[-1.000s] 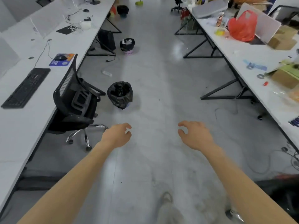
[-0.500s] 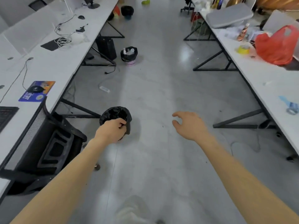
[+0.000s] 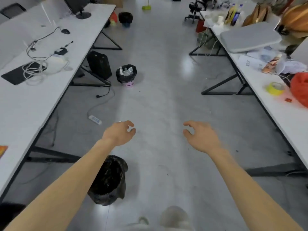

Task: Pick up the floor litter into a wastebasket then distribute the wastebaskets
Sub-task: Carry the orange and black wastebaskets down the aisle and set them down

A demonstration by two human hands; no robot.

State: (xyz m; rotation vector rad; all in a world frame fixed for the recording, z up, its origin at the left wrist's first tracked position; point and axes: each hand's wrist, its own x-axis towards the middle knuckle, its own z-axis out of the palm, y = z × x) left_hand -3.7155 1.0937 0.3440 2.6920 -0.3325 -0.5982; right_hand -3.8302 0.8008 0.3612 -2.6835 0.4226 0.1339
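Black-lined wastebasket (image 3: 108, 180) on floor under left forearm, beside left bench (image 3: 25, 105). Left hand (image 3: 119, 133), right hand (image 3: 202, 136): each grip loosely curled, holding nothing. Farther: power strip (image 3: 95, 119), pink wastebasket (image 3: 126, 75) holding white litter. Print on paper (image 3: 250, 61) blurred, unreadable.

The floor (image 3: 158, 105) is pale grey with a faint mottled sheen. The left counter (image 3: 20, 104) and the right counter (image 3: 283, 117) are white on black frames. The nearest wastebasket (image 3: 110, 180) is lined in glossy black. The middle wastebasket (image 3: 126, 75), by the left counter's edge, has a black liner over a pink slatted base and white litter inside. The far wastebasket (image 3: 125, 17) is black over teal. A white power strip (image 3: 95, 120) bears blue marks. Along the right counter's edge are a yellow tape roll (image 3: 275, 88) and a red bag (image 3: 300, 90); farther back lies a grey pad (image 3: 250, 37).
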